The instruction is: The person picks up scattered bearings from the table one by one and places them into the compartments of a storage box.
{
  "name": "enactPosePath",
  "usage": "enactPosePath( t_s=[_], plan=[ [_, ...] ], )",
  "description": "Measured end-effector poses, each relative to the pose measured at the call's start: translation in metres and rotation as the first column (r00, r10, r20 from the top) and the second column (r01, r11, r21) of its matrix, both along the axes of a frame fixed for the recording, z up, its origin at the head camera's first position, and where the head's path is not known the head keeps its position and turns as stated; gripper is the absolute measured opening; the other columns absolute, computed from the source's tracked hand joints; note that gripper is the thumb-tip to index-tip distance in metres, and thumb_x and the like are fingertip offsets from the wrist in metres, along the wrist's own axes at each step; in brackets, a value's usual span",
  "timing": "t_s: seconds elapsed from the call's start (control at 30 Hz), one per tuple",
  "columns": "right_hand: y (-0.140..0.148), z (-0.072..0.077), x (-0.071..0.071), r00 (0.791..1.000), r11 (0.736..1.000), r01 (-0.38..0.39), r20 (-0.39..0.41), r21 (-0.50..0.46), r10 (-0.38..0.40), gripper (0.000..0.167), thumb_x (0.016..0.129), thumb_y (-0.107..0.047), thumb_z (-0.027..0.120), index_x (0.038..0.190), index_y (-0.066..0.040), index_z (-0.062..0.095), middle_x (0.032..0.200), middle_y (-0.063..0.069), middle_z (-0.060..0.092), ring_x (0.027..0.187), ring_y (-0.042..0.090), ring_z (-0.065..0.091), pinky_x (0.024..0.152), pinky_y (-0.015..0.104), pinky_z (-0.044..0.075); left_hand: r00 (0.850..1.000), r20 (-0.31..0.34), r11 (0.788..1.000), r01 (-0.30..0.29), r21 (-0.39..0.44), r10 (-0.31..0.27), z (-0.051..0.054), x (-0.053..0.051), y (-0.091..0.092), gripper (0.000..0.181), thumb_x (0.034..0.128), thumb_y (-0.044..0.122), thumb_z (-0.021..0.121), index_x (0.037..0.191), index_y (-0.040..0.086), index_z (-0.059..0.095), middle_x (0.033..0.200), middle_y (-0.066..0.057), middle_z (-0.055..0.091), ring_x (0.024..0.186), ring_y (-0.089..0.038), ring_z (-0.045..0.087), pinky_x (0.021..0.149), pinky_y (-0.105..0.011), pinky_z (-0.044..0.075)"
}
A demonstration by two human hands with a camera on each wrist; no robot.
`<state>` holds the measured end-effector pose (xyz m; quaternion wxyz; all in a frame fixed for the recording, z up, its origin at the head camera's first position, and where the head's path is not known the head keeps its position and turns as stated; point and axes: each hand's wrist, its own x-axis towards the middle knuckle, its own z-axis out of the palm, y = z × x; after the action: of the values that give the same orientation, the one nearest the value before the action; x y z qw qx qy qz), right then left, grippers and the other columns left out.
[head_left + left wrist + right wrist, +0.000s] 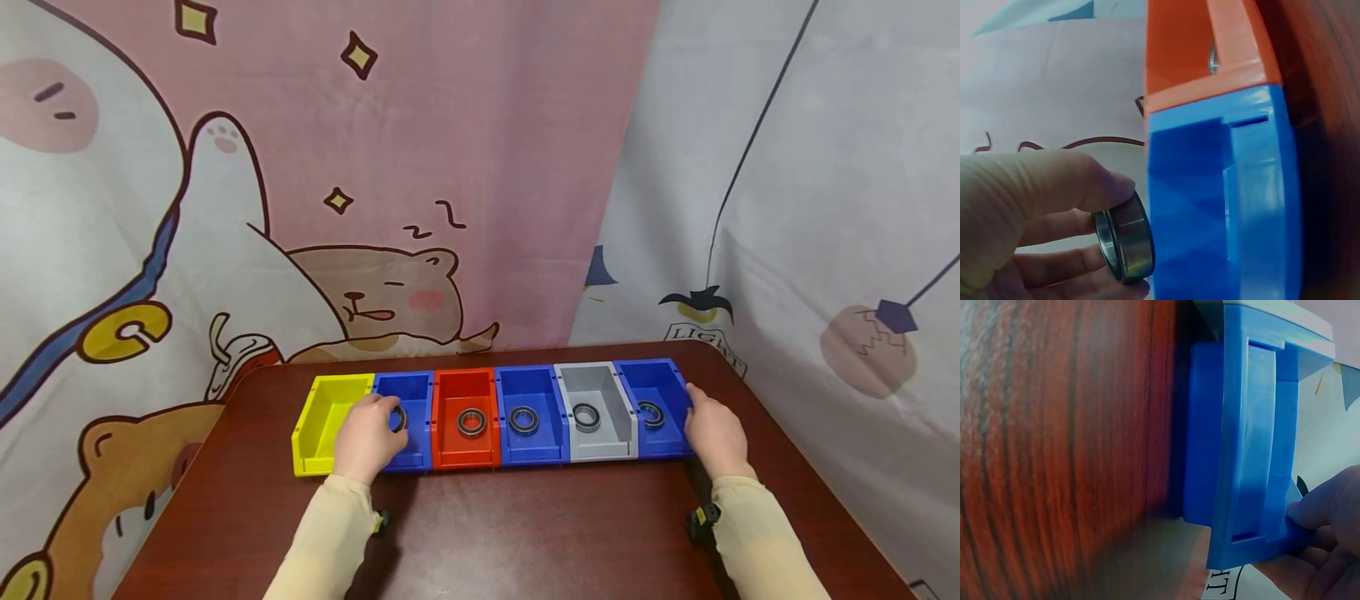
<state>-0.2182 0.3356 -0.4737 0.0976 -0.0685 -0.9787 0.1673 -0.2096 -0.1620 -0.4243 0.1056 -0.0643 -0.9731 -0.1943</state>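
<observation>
My left hand (367,437) pinches a metal ball bearing (1133,240) between thumb and fingers, over the blue bin (414,385) second from the left. In the left wrist view the bearing is tilted on edge at that bin's opening. My right hand (717,433) grips the outer side wall of the blue bin (651,377) at the right end, thumb inside and fingers outside in the right wrist view. A bearing (654,424) lies in this bin. Single bearings also lie in the red bin (465,385), the middle blue bin (527,383) and the grey bin (592,382).
The bins stand joined side by side in one row on a dark reddish-brown table (510,533). A yellow bin (324,417) forms the left end, partly behind my left hand. A curtain printed with cartoon animals (480,167) hangs behind the table.
</observation>
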Motion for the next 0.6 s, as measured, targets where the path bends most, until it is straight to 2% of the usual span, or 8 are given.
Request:
enactPosePath(
  t_s=[0.2, 0.6],
  plan=[
    [0.001, -0.001, -0.001, 1.000, 1.000, 0.008, -0.003, 0.004, -0.008, 0.047, 0.094, -0.001, 0.052, 0.138, 0.013, 0.042, 0.123, 0.041, 0.053, 0.102, 0.055, 0.057, 0.081, 0.063, 0.049, 0.997, 0.075, 1.000, -0.016, -0.021, 0.017, -0.008, -0.015, 0.006, 0.044, 0.0767, 0.012, 0.080, 0.117, -0.003, 0.070, 0.114, -0.024, 0.065, 0.103, -0.040, 0.062, 0.094, -0.054, 0.049],
    [0.001, -0.002, -0.001, 1.000, 1.000, 0.001, -0.016, 0.012, -0.001, 0.047, 0.094, -0.001, 0.053, 0.138, 0.013, 0.043, 0.121, 0.041, 0.054, 0.101, 0.055, 0.058, 0.081, 0.063, 0.048, 0.999, 0.031, 0.993, 0.027, -0.114, -0.024, -0.035, -0.027, 0.014, 0.037, 0.0760, 0.008, 0.079, 0.111, -0.003, 0.072, 0.104, -0.022, 0.067, 0.093, -0.038, 0.064, 0.088, -0.051, 0.052]
  ],
)
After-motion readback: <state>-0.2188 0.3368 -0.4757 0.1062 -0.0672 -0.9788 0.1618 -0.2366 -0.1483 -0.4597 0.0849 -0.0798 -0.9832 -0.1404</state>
